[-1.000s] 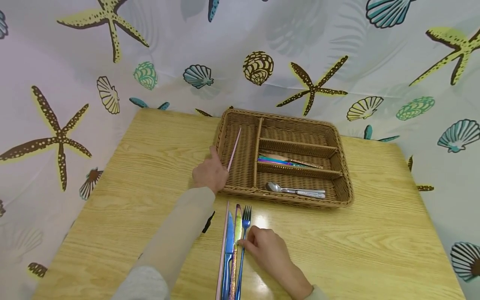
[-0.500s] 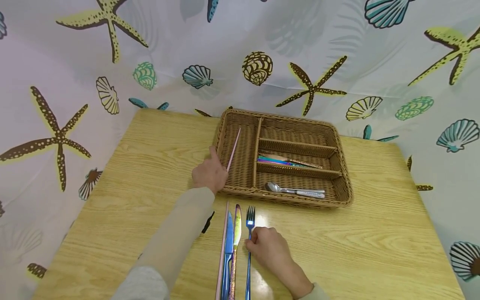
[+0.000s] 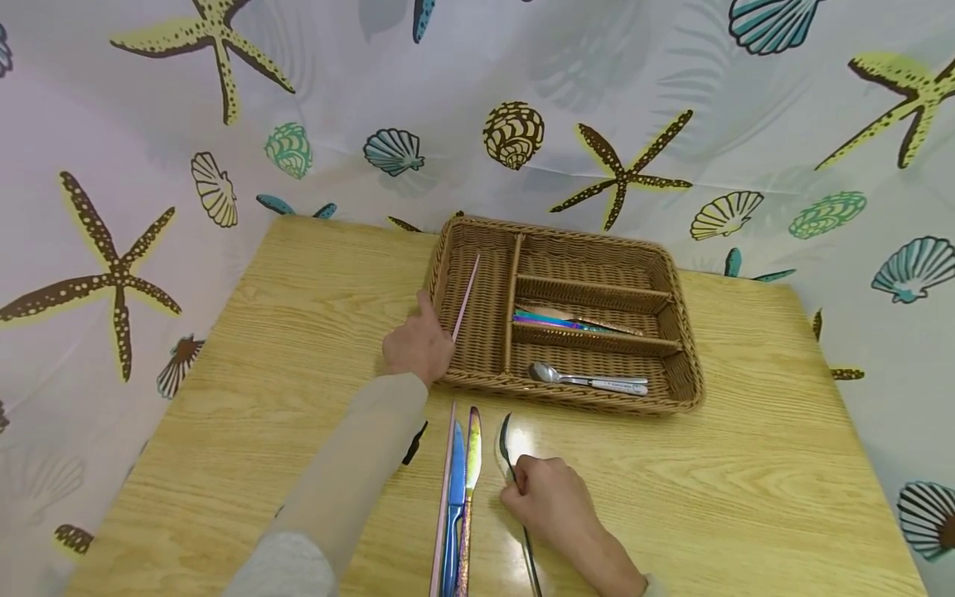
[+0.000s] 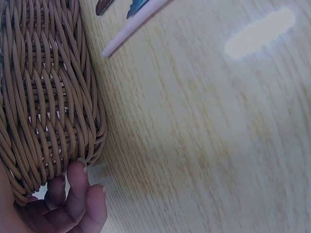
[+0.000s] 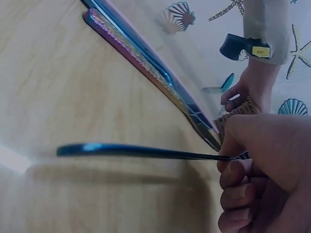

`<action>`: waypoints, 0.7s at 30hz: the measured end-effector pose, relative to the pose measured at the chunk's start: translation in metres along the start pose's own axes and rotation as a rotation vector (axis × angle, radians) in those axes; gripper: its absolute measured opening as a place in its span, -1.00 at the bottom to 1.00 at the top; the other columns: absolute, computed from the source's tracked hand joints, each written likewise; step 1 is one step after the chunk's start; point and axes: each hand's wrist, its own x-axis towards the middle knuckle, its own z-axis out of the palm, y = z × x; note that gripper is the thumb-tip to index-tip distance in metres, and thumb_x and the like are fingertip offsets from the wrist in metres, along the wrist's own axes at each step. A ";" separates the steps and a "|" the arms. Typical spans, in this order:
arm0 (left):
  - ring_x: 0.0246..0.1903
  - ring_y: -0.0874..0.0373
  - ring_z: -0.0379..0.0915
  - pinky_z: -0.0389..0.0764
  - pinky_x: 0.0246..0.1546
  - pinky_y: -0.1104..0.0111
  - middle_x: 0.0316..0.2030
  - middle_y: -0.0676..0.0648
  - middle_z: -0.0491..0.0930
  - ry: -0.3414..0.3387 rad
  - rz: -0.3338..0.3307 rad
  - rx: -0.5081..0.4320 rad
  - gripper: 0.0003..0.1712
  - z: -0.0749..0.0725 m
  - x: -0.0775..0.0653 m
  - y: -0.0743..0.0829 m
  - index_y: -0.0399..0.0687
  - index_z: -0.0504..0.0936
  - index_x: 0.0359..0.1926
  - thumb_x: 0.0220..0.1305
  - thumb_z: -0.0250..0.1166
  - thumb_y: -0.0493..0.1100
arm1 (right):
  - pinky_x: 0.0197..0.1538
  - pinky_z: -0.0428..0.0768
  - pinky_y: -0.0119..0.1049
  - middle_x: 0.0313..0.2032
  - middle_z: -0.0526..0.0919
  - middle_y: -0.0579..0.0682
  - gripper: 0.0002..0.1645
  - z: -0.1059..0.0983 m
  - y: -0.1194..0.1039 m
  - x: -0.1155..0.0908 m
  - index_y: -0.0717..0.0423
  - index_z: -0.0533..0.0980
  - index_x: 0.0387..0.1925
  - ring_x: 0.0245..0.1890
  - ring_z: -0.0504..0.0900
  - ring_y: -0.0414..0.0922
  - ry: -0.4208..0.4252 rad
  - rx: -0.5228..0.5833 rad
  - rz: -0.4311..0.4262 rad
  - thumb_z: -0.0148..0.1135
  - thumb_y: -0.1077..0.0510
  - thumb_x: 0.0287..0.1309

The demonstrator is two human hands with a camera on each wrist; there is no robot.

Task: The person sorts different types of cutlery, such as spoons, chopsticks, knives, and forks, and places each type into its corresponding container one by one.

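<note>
My right hand (image 3: 555, 506) pinches a dark blue fork (image 3: 531, 560) between thumb and curled fingers. The fork is turned edge-on, and in the right wrist view its handle (image 5: 136, 151) hangs above the table with a shadow below. On the front left corner of a woven wicker cutlery basket (image 3: 567, 399) my left hand (image 3: 416, 342) keeps a grip; the left wrist view has its fingers curled at the wicker. Left of the fork lie a pink chopstick (image 3: 441, 514), a blue knife (image 3: 458, 473) and a gold-rainbow knife (image 3: 473, 452), side by side on the table.
Inside the basket, a pink chopstick (image 3: 466, 298) lies in the long left compartment. Colourful cutlery (image 3: 559, 320) fills part of the middle right one, silver spoons (image 3: 548, 373) the front one. A shell-patterned cloth (image 3: 462, 83) hangs behind the wooden table (image 3: 746, 489).
My right hand has drawn the fork rightward, away from the knives, and turned it from face-up to edge-on. The left hand and the basket stay put.
</note>
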 end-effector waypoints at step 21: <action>-0.91 0.21 0.09 0.07 -0.93 0.37 -0.82 -0.05 0.42 0.010 0.004 0.012 -0.15 0.001 0.000 0.001 -0.14 -0.41 0.38 0.33 -0.11 0.03 | -0.67 0.12 -0.42 -0.68 0.19 -0.15 -0.80 -0.081 0.018 0.026 -0.03 0.22 -0.60 -0.71 0.11 -0.27 0.044 -0.059 -0.201 0.00 0.23 0.03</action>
